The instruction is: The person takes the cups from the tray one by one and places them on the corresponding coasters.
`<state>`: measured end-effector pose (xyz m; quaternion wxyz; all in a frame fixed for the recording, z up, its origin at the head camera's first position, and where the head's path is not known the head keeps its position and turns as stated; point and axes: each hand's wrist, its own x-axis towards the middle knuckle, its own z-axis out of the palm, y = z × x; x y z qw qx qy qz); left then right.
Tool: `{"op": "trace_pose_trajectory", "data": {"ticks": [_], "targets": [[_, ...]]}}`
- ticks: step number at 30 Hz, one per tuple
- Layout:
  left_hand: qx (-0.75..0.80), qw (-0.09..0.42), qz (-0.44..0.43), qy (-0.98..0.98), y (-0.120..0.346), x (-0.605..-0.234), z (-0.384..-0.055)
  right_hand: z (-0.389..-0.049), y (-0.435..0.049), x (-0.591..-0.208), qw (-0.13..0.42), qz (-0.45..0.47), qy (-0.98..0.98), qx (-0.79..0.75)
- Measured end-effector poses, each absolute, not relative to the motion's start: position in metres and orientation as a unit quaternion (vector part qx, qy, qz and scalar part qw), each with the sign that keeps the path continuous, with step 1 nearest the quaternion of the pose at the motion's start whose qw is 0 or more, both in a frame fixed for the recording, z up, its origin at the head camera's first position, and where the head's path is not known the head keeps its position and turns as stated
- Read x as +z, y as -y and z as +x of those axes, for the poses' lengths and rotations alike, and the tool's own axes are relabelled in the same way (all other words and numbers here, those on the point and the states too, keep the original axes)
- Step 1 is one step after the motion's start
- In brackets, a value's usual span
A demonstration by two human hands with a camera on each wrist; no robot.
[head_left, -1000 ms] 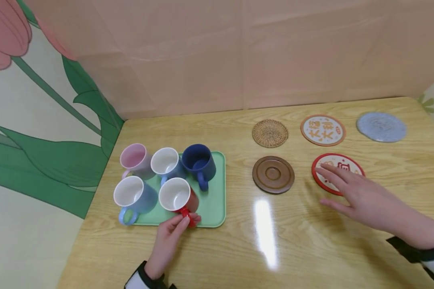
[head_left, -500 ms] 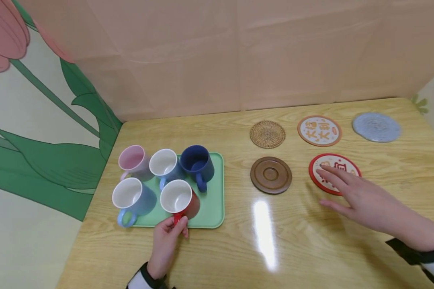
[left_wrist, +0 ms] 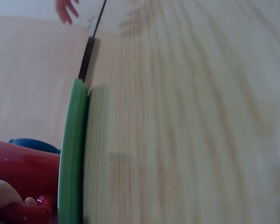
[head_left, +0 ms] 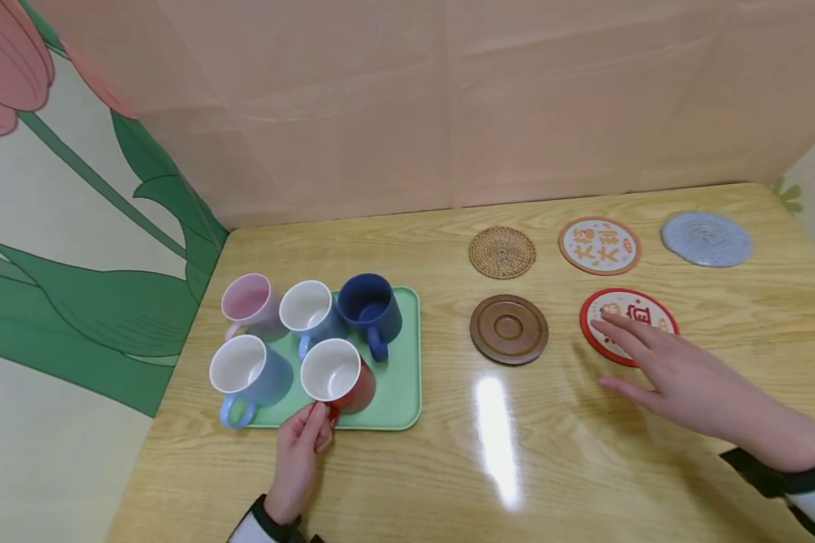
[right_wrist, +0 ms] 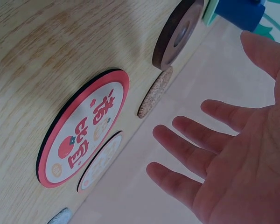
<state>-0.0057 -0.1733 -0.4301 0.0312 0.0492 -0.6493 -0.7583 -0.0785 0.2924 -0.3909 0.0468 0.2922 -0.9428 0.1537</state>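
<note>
Down on the tray [head_left: 405,385] sits the red mug [head_left: 362,390], handle [head_left: 335,415] pinched by the left hand [head_left: 296,451], right hand [head_left: 694,383] spread and empty near the red coaster [head_left: 626,302], so a sloppy tug could clunk the close-by navy mug [head_left: 389,320].

Round white coaster with red rim [right_wrist: 83,128]: bold red Chinese characters, clearest in right wrist view. One reads 诸; another shows 比 strokes; remainder uncertain. Small round orange stamp [right_wrist: 56,170] on same face, any lettering too small to read. Round white coaster with orange rim [head_left: 600,246]: four orange Chinese characters in head view. 大 twice, 利 once, fourth too blurred to settle. Small reddish mark [head_left: 628,246] alongside, illegible.
</note>
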Motion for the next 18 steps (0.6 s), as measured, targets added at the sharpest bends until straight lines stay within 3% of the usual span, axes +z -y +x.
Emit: {"op": "trace_pose_trajectory", "data": {"ticks": [18], "targets": [[-0.768,0.009,-0.059,0.638,0.1832,-0.4298,-0.0066,-0.0771,-0.2902,-0.3906,0.032,0.288,0.945,0.153]]}}
